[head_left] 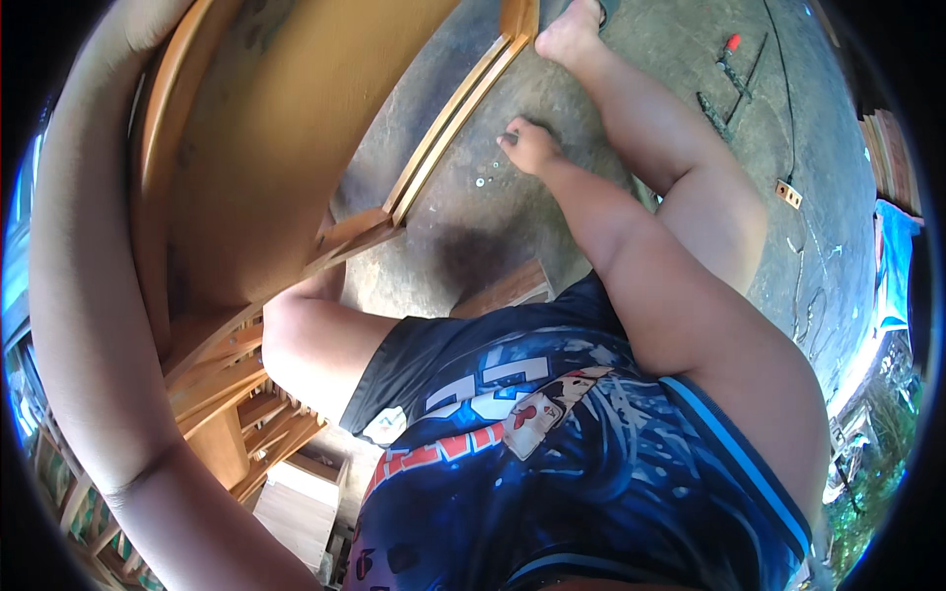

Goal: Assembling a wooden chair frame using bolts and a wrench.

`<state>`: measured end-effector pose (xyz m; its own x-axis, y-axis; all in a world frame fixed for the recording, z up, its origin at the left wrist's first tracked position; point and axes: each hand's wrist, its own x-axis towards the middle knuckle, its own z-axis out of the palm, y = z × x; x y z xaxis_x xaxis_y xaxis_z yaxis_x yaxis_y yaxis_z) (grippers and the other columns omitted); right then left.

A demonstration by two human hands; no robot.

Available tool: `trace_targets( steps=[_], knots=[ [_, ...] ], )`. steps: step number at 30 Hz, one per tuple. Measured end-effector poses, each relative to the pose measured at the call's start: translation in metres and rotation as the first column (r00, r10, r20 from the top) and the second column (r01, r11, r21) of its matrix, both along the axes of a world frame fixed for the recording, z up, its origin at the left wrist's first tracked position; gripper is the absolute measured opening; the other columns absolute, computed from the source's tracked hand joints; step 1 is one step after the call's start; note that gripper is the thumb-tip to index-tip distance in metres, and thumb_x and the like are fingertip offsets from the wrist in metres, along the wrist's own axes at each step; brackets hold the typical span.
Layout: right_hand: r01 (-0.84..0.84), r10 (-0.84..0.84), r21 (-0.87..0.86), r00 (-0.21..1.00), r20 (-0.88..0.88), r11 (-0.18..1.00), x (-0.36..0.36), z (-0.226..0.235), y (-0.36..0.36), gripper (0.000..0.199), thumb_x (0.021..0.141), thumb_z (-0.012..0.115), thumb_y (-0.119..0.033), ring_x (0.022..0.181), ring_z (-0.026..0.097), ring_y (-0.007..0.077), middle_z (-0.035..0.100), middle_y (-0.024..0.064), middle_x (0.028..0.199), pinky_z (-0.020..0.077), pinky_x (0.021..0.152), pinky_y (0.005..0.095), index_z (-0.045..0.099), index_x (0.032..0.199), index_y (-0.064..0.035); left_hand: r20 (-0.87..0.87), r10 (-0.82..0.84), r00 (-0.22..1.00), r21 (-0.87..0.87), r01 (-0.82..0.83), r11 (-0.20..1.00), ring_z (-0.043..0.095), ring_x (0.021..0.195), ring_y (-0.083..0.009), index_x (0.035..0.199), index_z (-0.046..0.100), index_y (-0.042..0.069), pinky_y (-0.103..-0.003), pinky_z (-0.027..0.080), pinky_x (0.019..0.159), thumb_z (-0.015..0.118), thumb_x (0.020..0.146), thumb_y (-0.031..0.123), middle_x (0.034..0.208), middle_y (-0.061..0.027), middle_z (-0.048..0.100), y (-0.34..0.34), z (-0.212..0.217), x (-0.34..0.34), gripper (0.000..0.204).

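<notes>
My right hand (pixel 529 146) reaches down to the concrete floor (pixel 473 227), fingers bunched with their tips on the ground. A small dark piece sits at the fingertips; I cannot tell whether it is gripped. Small washers or screws (pixel 480 180) lie on the floor just beside that hand. My left arm (pixel 84 295) runs up the left edge, wrapped around a large wooden furniture frame (pixel 266 138) tilted against me. The left hand itself is hidden past the top of the frame. My bare foot (pixel 572 30) rests by the frame's rail (pixel 453 123).
A red-handled tool (pixel 731 44), a long dark cable (pixel 788 89) and a small wooden block (pixel 786 192) lie on the floor at upper right. A short plank (pixel 507 289) lies under my knee. More wooden frames (pixel 246 414) are stacked at lower left. Blue cloth (pixel 892 256) hangs at right.
</notes>
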<state>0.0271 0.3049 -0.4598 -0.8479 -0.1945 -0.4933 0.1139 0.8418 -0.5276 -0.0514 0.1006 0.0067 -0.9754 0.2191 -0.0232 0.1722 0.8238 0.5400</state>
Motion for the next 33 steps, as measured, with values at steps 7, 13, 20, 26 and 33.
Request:
trace_targets(
  steps=[7, 13, 20, 26, 33],
  knots=[
    [0.471, -0.611, -0.395, 0.670, -0.422, 0.789, -0.093, 0.038, 0.012, 0.022, 0.097, 0.048, -0.025, 0.095, 0.061, 0.0468, 0.065, 0.0258, 0.098, 0.0479, 0.085, 0.0504, 0.059, 0.106, -0.0077, 0.223, 0.040, 0.974, 0.141, -0.073, 0.987, 0.064, 0.075, -0.0161, 0.103, 0.067, -0.005, -0.028, 0.051, 0.070, 0.068, 0.082, 0.050, 0.089, -0.0113, 0.069, -0.018, -0.001, -0.027, 0.059],
    [0.210, -0.622, -0.592, 0.387, -0.681, 0.778, -0.148, 0.124, 0.003, 0.025, 0.095, 0.054, -0.027, 0.081, 0.063, 0.0450, 0.066, 0.0242, 0.082, 0.0512, 0.075, 0.0511, 0.067, 0.093, -0.0053, 0.332, 0.045, 0.942, 0.186, -0.112, 0.976, 0.065, 0.077, -0.0149, 0.109, 0.066, -0.007, -0.025, 0.050, 0.071, 0.069, 0.080, 0.053, 0.092, -0.0114, 0.069, -0.028, -0.005, -0.038, 0.066],
    [0.315, -0.611, -0.529, 0.510, -0.606, 0.788, -0.156, 0.162, -0.018, 0.025, 0.094, 0.053, -0.020, 0.078, 0.065, 0.0442, 0.067, 0.0228, 0.077, 0.0526, 0.074, 0.0490, 0.068, 0.085, -0.0026, 0.340, 0.066, 0.938, 0.106, -0.108, 0.988, 0.060, 0.076, -0.0123, 0.107, 0.064, -0.003, -0.025, 0.048, 0.071, 0.066, 0.086, 0.047, 0.088, -0.0080, 0.065, -0.029, -0.002, -0.041, 0.054],
    [0.403, -0.693, -0.565, 0.475, -0.542, 0.720, -0.160, 0.163, -0.030, 0.024, 0.092, 0.050, -0.016, 0.079, 0.066, 0.0444, 0.066, 0.0269, 0.079, 0.0527, 0.074, 0.0495, 0.067, 0.086, 0.0001, 0.308, 0.048, 0.950, 0.140, -0.095, 0.986, 0.060, 0.076, -0.0124, 0.106, 0.064, -0.003, -0.025, 0.048, 0.071, 0.066, 0.086, 0.046, 0.087, -0.0081, 0.066, -0.030, -0.006, -0.038, 0.054],
    [0.379, -0.612, -0.483, 0.552, -0.567, 0.789, -0.167, 0.165, -0.016, 0.027, 0.090, 0.051, -0.019, 0.082, 0.066, 0.0445, 0.067, 0.0264, 0.081, 0.0524, 0.079, 0.0482, 0.069, 0.080, -0.0012, 0.212, 0.032, 0.977, 0.176, -0.070, 0.982, 0.060, 0.075, -0.0126, 0.105, 0.064, -0.003, -0.025, 0.048, 0.070, 0.066, 0.086, 0.046, 0.087, -0.0082, 0.066, -0.029, -0.013, -0.031, 0.053]
  ],
)
